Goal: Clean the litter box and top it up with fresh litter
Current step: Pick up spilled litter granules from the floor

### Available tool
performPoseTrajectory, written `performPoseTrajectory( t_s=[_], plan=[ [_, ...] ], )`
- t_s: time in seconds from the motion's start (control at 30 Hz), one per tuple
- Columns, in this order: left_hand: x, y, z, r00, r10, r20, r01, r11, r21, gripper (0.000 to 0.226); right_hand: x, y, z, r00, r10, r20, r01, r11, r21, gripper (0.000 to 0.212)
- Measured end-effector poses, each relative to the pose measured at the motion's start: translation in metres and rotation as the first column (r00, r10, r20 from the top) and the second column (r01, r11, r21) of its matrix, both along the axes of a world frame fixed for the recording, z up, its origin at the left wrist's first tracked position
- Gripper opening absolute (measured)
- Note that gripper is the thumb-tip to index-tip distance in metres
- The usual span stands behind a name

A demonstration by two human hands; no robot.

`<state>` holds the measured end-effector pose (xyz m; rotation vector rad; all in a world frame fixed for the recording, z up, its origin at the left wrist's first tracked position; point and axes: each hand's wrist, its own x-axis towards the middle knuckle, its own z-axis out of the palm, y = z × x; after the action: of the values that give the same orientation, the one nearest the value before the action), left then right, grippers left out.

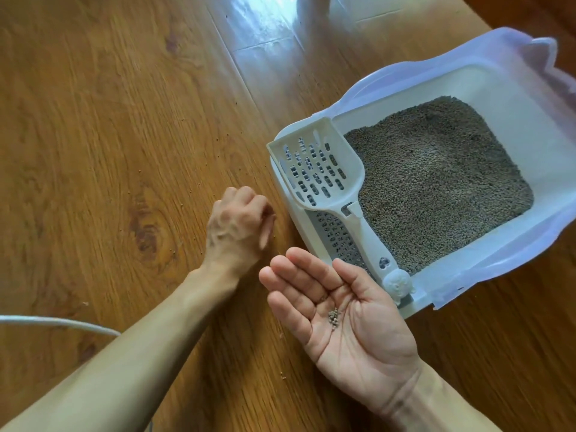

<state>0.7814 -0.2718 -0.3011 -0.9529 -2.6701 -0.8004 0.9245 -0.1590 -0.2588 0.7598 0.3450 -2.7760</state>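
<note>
A white litter box [526, 98] with a pale lilac rim stands on the wooden floor at the right, holding grey litter [436, 179]. A white slotted scoop [324, 169] lies across its near-left corner, handle toward me. My right hand [339, 313] is held palm up beside the box, fingers straight, with a small heap of grey litter grains [334, 316] in the palm. My left hand [240, 226] is knuckles up on the floor left of the box, its fingers curled down toward the boards; what its fingertips touch is hidden.
Stray litter grains [190, 191] are scattered over the wooden floor [109, 126] left of the box. A white cable [62, 322] crosses the floor at the lower left. Glare lights the boards at the top centre.
</note>
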Motion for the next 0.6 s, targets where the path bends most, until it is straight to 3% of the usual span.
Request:
performPoseTrajectory(
  t_s=[0.07,0.43,0.6],
  plan=[
    [-0.008,-0.013,-0.013,0.991,0.059,0.118,-0.05,0.996,-0.08,0.006,0.001,-0.001,-0.001,1.0,0.004,0.0,-0.004,1.0,0.007,0.054],
    [0.008,-0.014,-0.027,0.996,-0.059,0.062,0.067,0.987,-0.146,0.006,0.005,-0.001,-0.005,1.0,0.006,0.0,-0.006,1.0,0.004,0.056],
    [0.007,-0.009,-0.032,0.989,-0.129,-0.078,0.107,0.965,-0.241,0.012,0.006,0.001,-0.006,1.0,-0.004,-0.014,0.003,1.0,-0.022,0.057]
  ],
)
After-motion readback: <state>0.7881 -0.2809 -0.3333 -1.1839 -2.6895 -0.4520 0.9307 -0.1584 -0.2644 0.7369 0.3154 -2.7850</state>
